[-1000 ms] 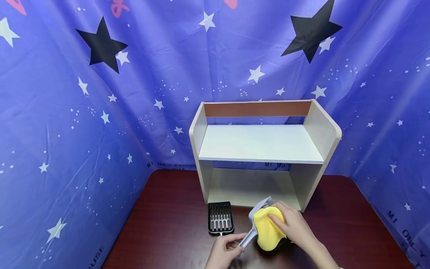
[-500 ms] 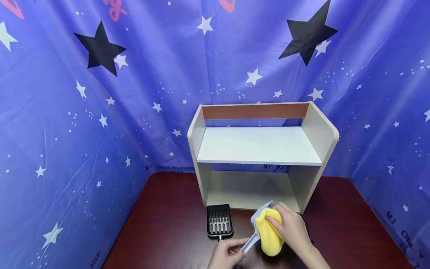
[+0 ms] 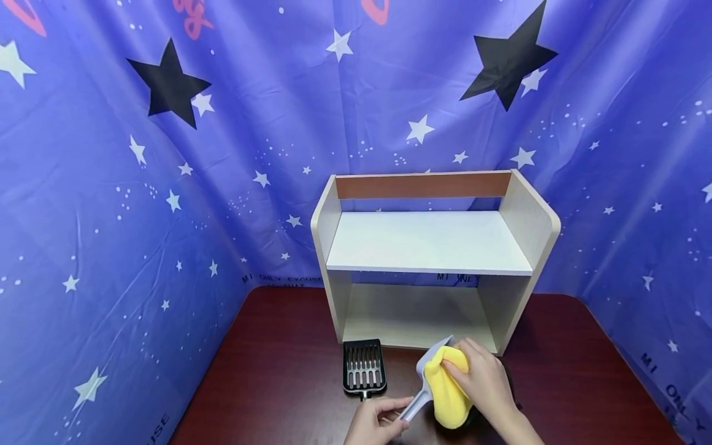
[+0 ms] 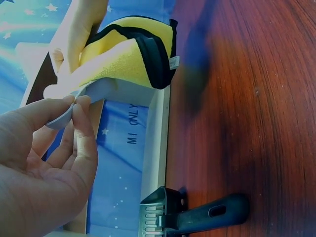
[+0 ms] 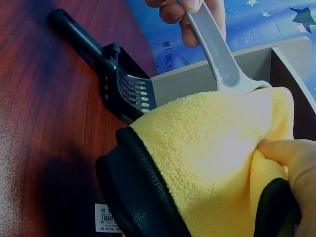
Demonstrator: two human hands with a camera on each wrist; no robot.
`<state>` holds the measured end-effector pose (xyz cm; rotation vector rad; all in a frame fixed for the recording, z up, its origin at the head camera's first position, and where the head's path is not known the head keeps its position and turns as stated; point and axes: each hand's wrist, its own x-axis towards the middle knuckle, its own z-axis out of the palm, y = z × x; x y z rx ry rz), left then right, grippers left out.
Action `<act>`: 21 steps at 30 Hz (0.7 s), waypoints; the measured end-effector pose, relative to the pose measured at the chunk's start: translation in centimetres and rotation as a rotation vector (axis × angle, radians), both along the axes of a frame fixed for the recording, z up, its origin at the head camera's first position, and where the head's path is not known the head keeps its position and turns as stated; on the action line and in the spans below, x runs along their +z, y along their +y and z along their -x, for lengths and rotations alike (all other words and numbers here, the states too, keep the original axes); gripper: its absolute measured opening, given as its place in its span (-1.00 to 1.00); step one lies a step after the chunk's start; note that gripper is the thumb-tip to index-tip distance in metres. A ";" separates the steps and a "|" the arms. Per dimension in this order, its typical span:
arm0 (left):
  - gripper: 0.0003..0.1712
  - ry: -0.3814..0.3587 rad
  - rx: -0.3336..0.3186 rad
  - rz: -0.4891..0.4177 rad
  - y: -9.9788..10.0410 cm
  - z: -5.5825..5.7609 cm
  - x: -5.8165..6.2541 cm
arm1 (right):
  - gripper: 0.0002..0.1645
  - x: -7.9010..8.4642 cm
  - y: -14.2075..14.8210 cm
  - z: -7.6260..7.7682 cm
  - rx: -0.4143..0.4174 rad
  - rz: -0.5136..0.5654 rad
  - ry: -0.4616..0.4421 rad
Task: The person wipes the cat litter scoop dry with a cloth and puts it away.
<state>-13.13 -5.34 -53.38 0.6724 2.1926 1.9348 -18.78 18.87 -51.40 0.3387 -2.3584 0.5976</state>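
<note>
Has drifted slightly toward five o'clock since a second ago with the pale grey scoop (image 5: pixel 222 59) and the yellow microfibre cloth (image 3: pixel 447 392), bunching the latter into a narrower hang. Pinches the scoop's handle in the left hand (image 3: pixel 375 421), at its seven o'clock end, with thumb and fingertips closed together on it. Grips the cloth in the right hand (image 3: pixel 485 376), at two o'clock of it, with the thumb bent into a fold; cannot tell how the fingers behind the cloth lie. Slants the scoop's head toward one o'clock, with the cloth touching and partly covering it. Holds both above the dark red wood-grain table (image 3: pixel 278 346). Shows black edging on the cloth and, toward seven o'clock in the right wrist view, a white barcode label (image 5: pixel 107 218). Has the black slotted scoop (image 3: pixel 364 369) lying at nine o'clock from the cloth, apart from it, with its handle toward six o'clock, near the left hand. Faces a two-tier shelf unit (image 3: pixel 428 244) at twelve o'clock, just beyond the scoop, and behind it a blue-violet curtain (image 3: pixel 267 93) printed with white and black stars.
</note>
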 end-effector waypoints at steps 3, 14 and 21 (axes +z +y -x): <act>-0.62 0.015 -0.010 0.005 -0.1 0.0 -0.1 | -0.61 -0.2 0.1 0.0 -0.005 0.011 0.008; -0.62 0.055 -0.021 0.028 -0.2 -0.1 -0.3 | -0.64 -0.3 0.6 0.0 -0.026 0.029 0.021; -0.63 0.039 -0.010 0.030 -0.1 0.0 -0.2 | -0.64 0.0 1.2 0.1 -0.021 0.043 0.046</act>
